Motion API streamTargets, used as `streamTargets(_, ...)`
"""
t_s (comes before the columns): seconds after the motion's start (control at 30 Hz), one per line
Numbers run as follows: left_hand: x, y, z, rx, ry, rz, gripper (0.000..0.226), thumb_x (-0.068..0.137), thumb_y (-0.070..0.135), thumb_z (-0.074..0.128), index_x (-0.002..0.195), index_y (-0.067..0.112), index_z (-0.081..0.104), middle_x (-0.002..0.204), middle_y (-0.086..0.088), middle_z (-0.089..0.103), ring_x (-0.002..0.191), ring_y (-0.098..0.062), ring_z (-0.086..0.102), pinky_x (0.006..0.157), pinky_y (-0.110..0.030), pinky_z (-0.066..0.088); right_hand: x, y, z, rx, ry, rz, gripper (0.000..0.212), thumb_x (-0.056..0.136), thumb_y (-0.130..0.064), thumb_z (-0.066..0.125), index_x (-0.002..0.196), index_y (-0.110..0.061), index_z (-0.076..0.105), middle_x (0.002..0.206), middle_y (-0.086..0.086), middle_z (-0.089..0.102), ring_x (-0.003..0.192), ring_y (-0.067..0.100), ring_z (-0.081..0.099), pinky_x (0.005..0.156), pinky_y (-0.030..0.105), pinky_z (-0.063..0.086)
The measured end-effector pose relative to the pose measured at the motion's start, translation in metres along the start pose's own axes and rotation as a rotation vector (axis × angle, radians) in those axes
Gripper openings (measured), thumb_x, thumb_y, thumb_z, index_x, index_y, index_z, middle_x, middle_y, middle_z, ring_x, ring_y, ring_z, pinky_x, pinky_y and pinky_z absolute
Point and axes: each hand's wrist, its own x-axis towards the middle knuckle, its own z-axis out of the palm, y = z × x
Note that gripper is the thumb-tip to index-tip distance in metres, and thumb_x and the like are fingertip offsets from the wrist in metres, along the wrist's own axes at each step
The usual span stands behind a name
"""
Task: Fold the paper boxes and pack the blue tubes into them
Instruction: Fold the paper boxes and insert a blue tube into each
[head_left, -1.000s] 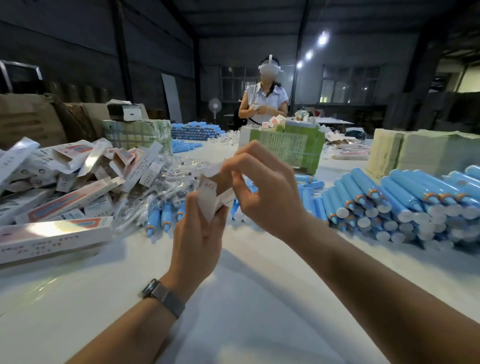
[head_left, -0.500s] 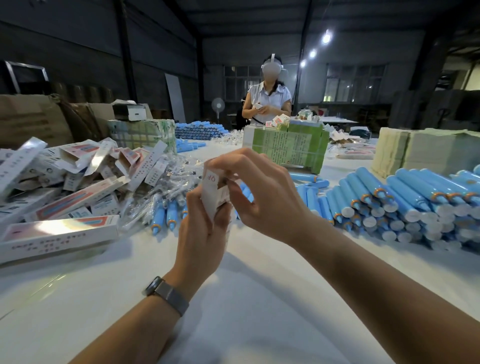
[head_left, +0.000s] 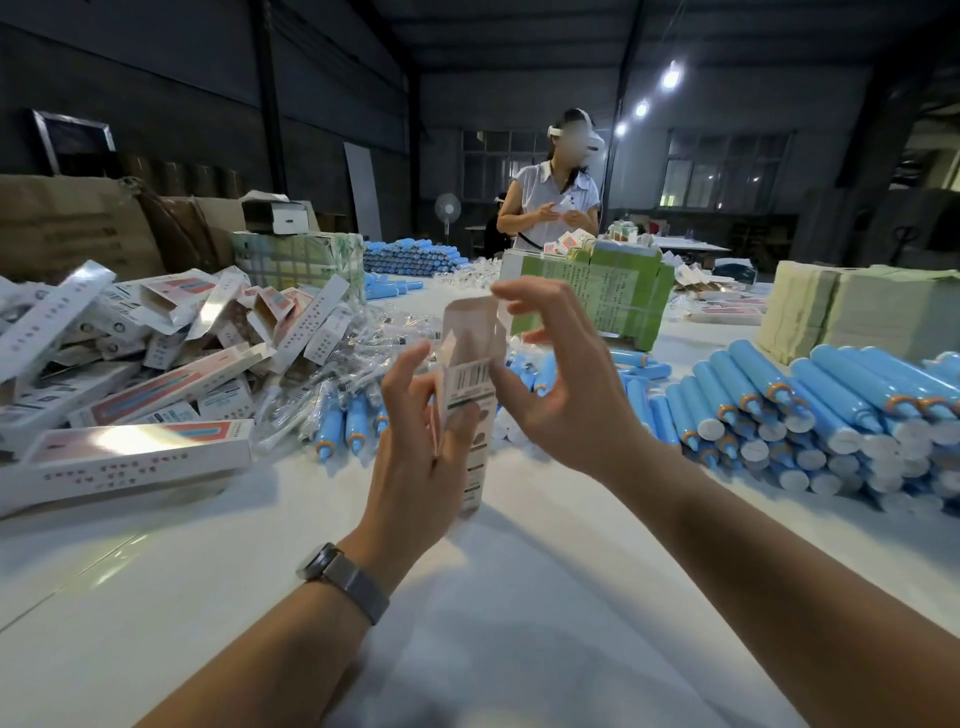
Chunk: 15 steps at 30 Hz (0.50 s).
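— What has changed since a second ago?

— The paper box (head_left: 467, 395) now stands upright with its top flap raised; earlier it lay bunched between my palms.

— And the hands?

— My left hand (head_left: 415, 457) grips the box's lower half. My right hand (head_left: 561, 384) hovers beside the flap, fingers loosely curled, holding nothing.

— The tubes?

— The blue tubes (head_left: 810, 405) lie stacked toward the surface's (head_left: 519, 597) right edge; finished boxes (head_left: 135, 364) heap toward the left.
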Motion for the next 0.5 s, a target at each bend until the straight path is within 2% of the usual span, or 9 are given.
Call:
streamTargets(0.1, 0.0007, -0.0002, -0.0024, -0.011, -0.004, 0.016, 0.048, 0.099, 0.024, 0.047, 0.138, 0.046, 0.029, 0.12, 0.01, 0.065, 0.103, -0.013, 0.069, 0.084, -0.048, 0.059, -0.0028, 0.0023, 0.0, 0.24, -0.055, 0.246, 0.062, 0.085, -0.003, 0.072, 0.132, -0.029, 0.043, 0.125, -0.001, 0.054, 0.101, 0.014, 0.063, 0.082, 0.031, 0.056)
streamTargets(0.17, 0.0013, 0.0012, -0.0019, -0.037, -0.01, 0.025, 0.045, 0.099, 0.027, 0.048, 0.137, 0.046, 0.033, 0.12, 0.017, 0.065, 0.101, -0.01, 0.07, 0.081, -0.036, 0.06, -0.003, 0.0012, 0.0013, 0.317, -0.025, 0.259, 0.063, 0.083, -0.001, 0.073, 0.129, -0.034, 0.043, 0.121, -0.001, 0.056, 0.094, 0.015, 0.066, 0.079, 0.033, 0.058)
streamTargets(0.27, 0.0032, 0.0024, -0.0007, -0.103, 0.014, 0.009, 0.049, 0.096, 0.018, 0.052, 0.132, 0.048, 0.037, 0.112, 0.016, 0.067, 0.091, -0.009, 0.072, 0.071, -0.024, 0.057, -0.0029, -0.0018, 0.0024, 0.366, 0.048, 0.249, 0.068, 0.08, 0.001, 0.074, 0.127, -0.038, 0.044, 0.12, -0.002, 0.056, 0.089, 0.015, 0.067, 0.079, 0.036, 0.059)
streamTargets(0.43, 0.0054, 0.0033, -0.0032, -0.132, 0.011, -0.026, 0.053, 0.09, 0.021, 0.056, 0.115, 0.065, 0.042, 0.103, 0.01, 0.07, 0.083, -0.016, 0.073, 0.069, -0.034, 0.061, -0.0071, -0.0044, 0.0063, 0.392, 0.051, 0.286, 0.064, 0.082, 0.004, 0.07, 0.121, -0.042, 0.049, 0.109, -0.01, 0.061, 0.087, 0.01, 0.066, 0.069, 0.021, 0.052)
streamTargets(0.5, 0.006, 0.0033, -0.0035, -0.142, 0.0, -0.029, 0.052, 0.091, 0.021, 0.056, 0.114, 0.065, 0.042, 0.103, 0.009, 0.07, 0.083, -0.017, 0.072, 0.069, -0.036, 0.061, -0.0067, -0.0056, 0.0068, 0.398, 0.042, 0.297, 0.062, 0.083, 0.004, 0.069, 0.12, -0.041, 0.05, 0.107, -0.009, 0.063, 0.087, 0.01, 0.065, 0.067, 0.019, 0.051)
